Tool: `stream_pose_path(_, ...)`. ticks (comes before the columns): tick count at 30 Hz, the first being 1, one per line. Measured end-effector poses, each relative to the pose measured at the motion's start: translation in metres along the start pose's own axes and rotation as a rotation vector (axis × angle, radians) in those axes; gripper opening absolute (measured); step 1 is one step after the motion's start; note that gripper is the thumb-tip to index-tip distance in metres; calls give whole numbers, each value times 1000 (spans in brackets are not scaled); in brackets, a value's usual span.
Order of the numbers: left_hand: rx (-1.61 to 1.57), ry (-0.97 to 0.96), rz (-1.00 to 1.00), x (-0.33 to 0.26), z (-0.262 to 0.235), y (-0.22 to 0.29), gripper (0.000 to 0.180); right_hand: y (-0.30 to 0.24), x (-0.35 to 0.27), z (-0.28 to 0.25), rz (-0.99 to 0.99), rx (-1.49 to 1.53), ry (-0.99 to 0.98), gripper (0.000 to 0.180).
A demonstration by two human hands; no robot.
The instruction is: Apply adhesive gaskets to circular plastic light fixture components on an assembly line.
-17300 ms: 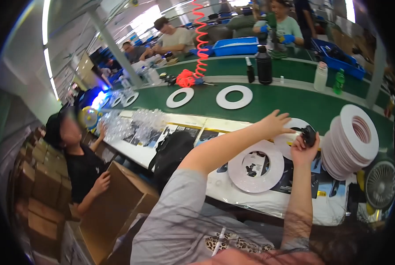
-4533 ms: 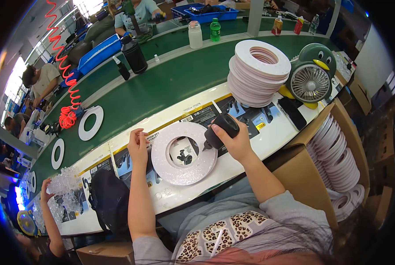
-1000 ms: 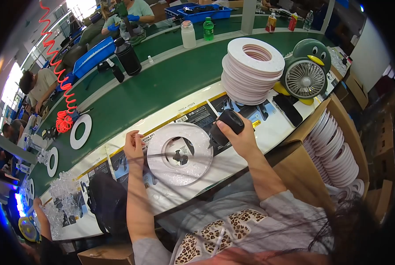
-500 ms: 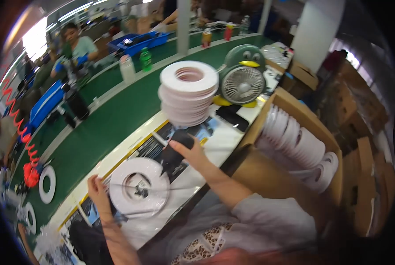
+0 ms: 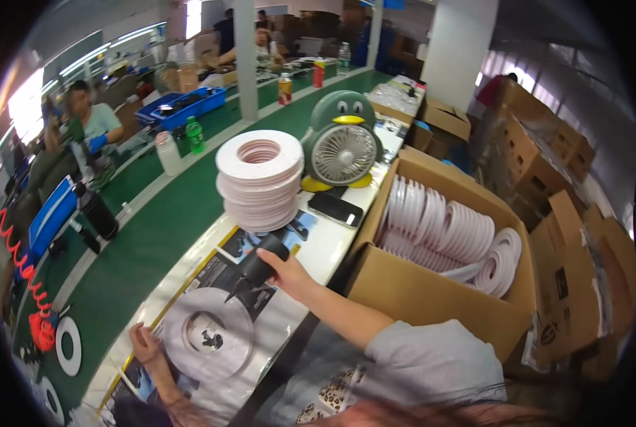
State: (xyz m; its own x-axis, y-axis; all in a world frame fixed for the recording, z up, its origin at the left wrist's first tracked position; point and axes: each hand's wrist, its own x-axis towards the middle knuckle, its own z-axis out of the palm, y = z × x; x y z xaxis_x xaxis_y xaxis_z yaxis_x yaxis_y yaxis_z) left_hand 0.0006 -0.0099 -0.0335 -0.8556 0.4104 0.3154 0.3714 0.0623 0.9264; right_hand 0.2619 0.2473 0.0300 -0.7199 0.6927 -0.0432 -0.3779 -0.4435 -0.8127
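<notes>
My right hand (image 5: 282,269) grips a black cylindrical tool with a narrow tip (image 5: 257,266), tilted so that the tip hangs above the far edge of a flat white ring (image 5: 239,341). Whether the tip touches the ring I cannot tell. The ring lies on the printed sheet on the worktable, and a small dark shape shows in its middle. My left hand (image 5: 147,343) is at the ring's left side with loosely bent fingers, and nothing shows in it. Past the tool stands a tall stack of similar white rings (image 5: 261,196).
Right of the stack are a green penguin-shaped fan (image 5: 343,142) and a phone (image 5: 335,211). A cardboard box (image 5: 432,299) full of white rings stands at my right. A green conveyor (image 5: 140,235) runs beyond the table, carrying bottles and a blue tray (image 5: 179,107). Co-workers sit across it.
The view has swung, so the scene sits further left and more of the box shows. My right hand still holds the black tool, now tilted with its tip toward the ring.
</notes>
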Motion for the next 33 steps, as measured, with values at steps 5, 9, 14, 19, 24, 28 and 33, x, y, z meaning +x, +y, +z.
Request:
stream_pose_path(5, -29, 21, -21, -1, -7, -11, 17, 1, -11, 11, 41, 57, 80, 26)
stream_pose_path(9, -22, 77, 32, -5, -9, -19, 18, 10, -17, 17, -20, 42, 152, 23)
stream_pose_path(14, 93, 110, 73, 4, -11, -31, 13, 2, -35, 31, -263, -296, 149, 18)
stream_pose_path(19, 27, 93, 62, 3, -5, -6, 14, 9, -46, 40, -435, -459, 25, 15)
stream_pose_path(24, 72, 72, -2, -1, -9, 5, 14, 23, -49, 39, -483, -684, -178, 21)
stream_pose_path(28, 78, 78, 26, -3, -10, 3, 14, 26, -55, 46, -492, -692, -213, 24)
stream_pose_path(33, 85, 67, -23, -4, -9, 9, 16, 39, -47, 38, -519, -676, -223, 25)
